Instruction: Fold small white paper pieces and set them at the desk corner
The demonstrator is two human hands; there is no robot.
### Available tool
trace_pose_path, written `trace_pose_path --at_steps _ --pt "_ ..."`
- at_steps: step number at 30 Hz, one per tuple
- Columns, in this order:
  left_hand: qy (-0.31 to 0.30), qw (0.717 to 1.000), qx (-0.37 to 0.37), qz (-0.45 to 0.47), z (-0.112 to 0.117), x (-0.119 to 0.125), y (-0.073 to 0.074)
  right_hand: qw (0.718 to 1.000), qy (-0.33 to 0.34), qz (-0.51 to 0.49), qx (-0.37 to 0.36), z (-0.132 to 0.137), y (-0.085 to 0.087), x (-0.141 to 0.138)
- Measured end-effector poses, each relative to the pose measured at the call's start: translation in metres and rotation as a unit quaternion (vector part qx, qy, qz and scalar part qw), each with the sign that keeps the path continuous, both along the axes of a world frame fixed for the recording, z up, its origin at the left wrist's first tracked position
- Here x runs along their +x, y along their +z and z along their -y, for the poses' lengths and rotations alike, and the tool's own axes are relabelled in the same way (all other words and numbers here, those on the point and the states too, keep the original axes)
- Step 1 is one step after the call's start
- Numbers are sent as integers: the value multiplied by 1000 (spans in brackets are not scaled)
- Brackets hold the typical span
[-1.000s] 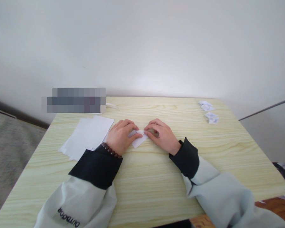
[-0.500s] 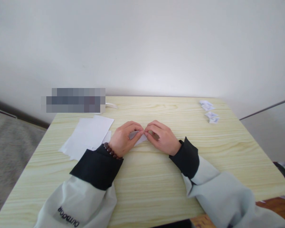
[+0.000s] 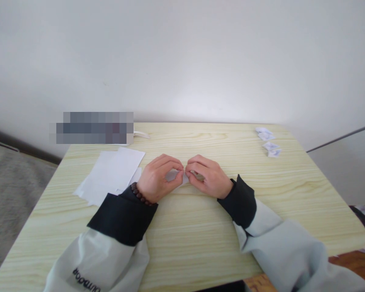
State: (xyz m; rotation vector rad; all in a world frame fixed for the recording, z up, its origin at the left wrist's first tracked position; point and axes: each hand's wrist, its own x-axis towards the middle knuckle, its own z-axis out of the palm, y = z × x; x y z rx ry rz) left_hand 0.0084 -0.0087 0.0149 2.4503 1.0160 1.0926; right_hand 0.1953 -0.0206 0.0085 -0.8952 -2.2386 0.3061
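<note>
A small folded piece of white paper (image 3: 174, 176) lies at the middle of the pale wooden table (image 3: 200, 227), mostly covered by my fingers. My left hand (image 3: 156, 178), with a bead bracelet at the wrist, curls round the paper's left side and pinches it. My right hand (image 3: 207, 176) pinches the paper's right side with thumb and forefinger. The fingertips of both hands nearly touch over the paper.
Loose white sheets (image 3: 109, 173) lie on the table left of my hands. Several small folded paper pieces (image 3: 269, 142) sit at the far right corner. A white cord (image 3: 141, 134) lies at the table's back edge against the wall.
The paper lay flat under my fingers a second ago; both hands have since curled in and pinched it, so less of it shows. The hands moved slightly toward me.
</note>
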Motion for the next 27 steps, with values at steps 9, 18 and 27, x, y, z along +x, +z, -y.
trace_pose_path --at_steps 9,18,27 --pt "-24 999 3 22 -3 -2 -1 998 17 -51 -35 -1 -2 2" --pt "-43 998 -15 37 0 -1 0 999 19 -10 -48 1 -1 2" --pt "-38 997 -50 42 -1 -3 1 997 24 -45 -64 1 -2 3"
